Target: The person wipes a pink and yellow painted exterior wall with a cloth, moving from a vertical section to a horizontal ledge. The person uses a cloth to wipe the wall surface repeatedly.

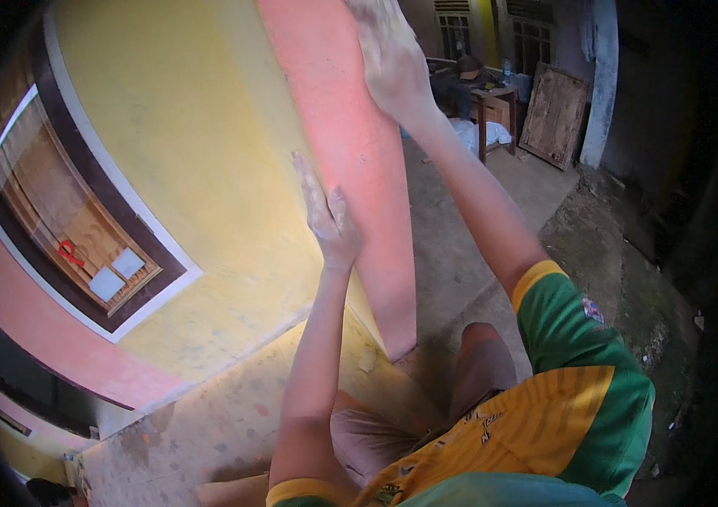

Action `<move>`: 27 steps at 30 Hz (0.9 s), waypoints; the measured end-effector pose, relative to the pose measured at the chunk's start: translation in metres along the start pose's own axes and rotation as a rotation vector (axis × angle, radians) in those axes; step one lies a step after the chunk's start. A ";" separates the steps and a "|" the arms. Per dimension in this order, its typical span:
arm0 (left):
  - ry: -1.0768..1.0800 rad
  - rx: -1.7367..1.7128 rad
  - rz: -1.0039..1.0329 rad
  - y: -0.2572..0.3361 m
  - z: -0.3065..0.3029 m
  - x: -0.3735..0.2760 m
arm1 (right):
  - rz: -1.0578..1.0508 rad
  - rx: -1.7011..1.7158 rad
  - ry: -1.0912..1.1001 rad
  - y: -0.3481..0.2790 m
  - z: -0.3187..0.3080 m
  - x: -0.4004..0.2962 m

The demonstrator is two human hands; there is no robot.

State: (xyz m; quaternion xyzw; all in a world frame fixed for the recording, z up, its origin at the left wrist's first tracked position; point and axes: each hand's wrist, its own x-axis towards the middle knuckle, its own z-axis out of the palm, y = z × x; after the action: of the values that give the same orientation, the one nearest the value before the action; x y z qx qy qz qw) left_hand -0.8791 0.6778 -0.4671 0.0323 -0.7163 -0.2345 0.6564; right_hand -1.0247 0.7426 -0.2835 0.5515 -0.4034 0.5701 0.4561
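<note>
A pink painted wall edge stands before me, beside a yellow wall with faint grey smudges. My left hand lies with fingers apart against the corner where yellow meets pink, and its skin looks dusty. Higher up, my right hand is at the far side of the pink edge, its fingers running up to the top rim of the picture. The fingertips of that hand are cut off or blurred. No tool shows in either hand.
A window with a dark frame is at the left. At the back right stand a wooden table with things on it and a leaning wooden panel. Below lies a stained floor ledge; rough ground runs along the right.
</note>
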 end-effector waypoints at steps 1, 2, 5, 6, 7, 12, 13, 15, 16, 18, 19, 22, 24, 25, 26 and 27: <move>0.005 -0.022 -0.009 0.003 0.009 0.001 | -0.018 0.006 0.021 0.000 -0.004 -0.001; 0.006 -0.017 -0.023 0.001 0.007 -0.002 | -0.021 0.035 0.047 -0.002 0.002 -0.016; 0.001 0.015 -0.039 -0.005 0.002 -0.013 | -0.045 -0.159 -0.068 -0.018 0.001 -0.122; -0.002 0.011 -0.034 -0.005 0.008 -0.017 | -0.040 -0.214 -0.149 -0.017 -0.011 -0.179; 0.005 0.001 -0.027 -0.006 0.014 -0.021 | -0.034 -0.270 -0.228 -0.012 -0.024 -0.214; 0.002 0.034 -0.025 -0.011 0.004 -0.027 | -0.097 -0.334 -0.152 -0.001 -0.017 -0.116; -0.001 0.023 -0.037 -0.010 0.002 -0.027 | -0.127 -0.276 -0.120 0.010 -0.009 -0.058; -0.007 -0.030 -0.059 -0.003 0.010 -0.024 | -0.175 -0.191 -0.038 0.017 -0.008 0.009; -0.014 -0.028 -0.065 -0.002 0.009 -0.025 | -0.186 -0.140 0.014 0.014 -0.002 0.021; -0.030 -0.025 -0.078 -0.003 0.007 -0.027 | -0.146 -0.050 -0.003 0.013 -0.001 -0.003; -0.026 -0.017 -0.072 -0.005 0.003 -0.026 | -0.107 0.002 -0.062 0.008 0.001 -0.047; -0.014 -0.046 -0.065 -0.003 0.010 -0.027 | -0.038 -0.122 -0.183 0.005 -0.023 -0.196; -0.010 -0.045 -0.080 -0.003 0.011 -0.024 | -0.056 -0.178 -0.218 0.006 -0.029 -0.216; -0.010 -0.035 -0.064 -0.004 0.009 -0.022 | -0.074 -0.205 -0.201 0.007 -0.027 -0.200; -0.019 -0.019 -0.061 -0.007 0.005 -0.026 | -0.078 -0.228 -0.191 0.007 -0.024 -0.184; -0.027 -0.011 -0.057 -0.007 0.003 -0.028 | -0.109 -0.234 -0.119 0.010 -0.019 -0.137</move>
State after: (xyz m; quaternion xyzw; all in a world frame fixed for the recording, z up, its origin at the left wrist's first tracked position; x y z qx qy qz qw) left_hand -0.8803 0.6820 -0.4957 0.0458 -0.7226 -0.2576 0.6399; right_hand -1.0423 0.7477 -0.4212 0.5486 -0.4627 0.4599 0.5229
